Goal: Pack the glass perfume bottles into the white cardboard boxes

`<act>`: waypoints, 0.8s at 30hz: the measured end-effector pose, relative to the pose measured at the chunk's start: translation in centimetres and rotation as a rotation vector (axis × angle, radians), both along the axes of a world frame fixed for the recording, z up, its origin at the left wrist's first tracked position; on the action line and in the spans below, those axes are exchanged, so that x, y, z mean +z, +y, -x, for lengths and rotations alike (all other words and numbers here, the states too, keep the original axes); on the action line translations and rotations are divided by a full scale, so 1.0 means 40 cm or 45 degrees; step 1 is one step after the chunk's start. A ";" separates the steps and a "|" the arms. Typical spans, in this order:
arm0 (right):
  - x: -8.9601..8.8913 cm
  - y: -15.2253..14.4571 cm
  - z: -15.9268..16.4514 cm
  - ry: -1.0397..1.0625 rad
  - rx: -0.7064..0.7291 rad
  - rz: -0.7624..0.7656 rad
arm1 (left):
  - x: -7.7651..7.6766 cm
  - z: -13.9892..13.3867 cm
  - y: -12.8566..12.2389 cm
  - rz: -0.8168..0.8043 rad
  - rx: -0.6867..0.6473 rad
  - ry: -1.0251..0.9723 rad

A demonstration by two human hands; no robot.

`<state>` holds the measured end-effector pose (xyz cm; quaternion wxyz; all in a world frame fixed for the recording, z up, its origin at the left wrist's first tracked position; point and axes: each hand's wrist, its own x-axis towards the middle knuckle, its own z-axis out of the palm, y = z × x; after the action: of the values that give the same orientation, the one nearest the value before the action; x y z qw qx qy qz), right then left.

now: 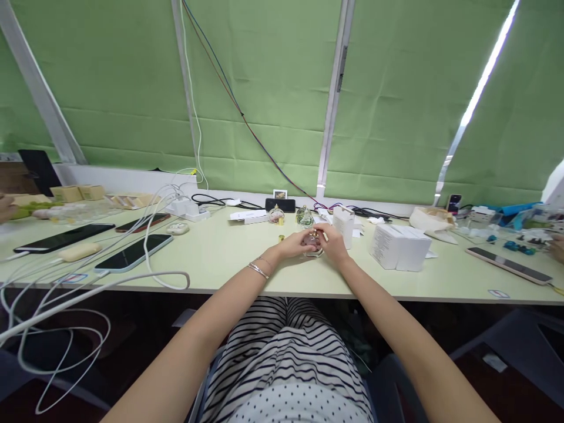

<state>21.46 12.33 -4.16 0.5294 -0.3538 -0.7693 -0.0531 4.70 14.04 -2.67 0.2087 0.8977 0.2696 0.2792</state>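
daylight glares through a gap (487, 70) in the green blinds (396, 88), with dimness below the table (211, 252).

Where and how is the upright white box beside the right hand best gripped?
Probably mid-height on the white box, across its flat sides, coming from its right: it stands upright, a gap separates it from the white cartons there, and the right hand is close at its left.

Top (304, 405): white ground, small dark polka dots. Lower garment (291, 346): white, narrow dark stripes running crosswise, fabric loosely creased. Left hand (294, 245), at wrist: slim silvery bracelet (258, 270), with a finer, thread-like band (265, 259) beside it. Forearms (220, 317): bare.
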 end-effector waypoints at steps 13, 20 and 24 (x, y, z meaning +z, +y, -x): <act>0.003 -0.007 0.003 -0.003 0.055 -0.156 | 0.002 0.000 -0.005 0.036 0.012 -0.009; 0.000 -0.004 0.002 0.006 0.062 -0.196 | -0.006 0.002 0.007 0.023 -0.037 -0.023; 0.002 -0.007 0.003 0.007 0.058 -0.210 | -0.007 0.002 0.008 0.008 0.007 0.014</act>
<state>21.36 12.07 -4.09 0.5598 -0.2915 -0.7687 -0.1034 4.61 14.37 -2.94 0.2092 0.8978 0.2743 0.2738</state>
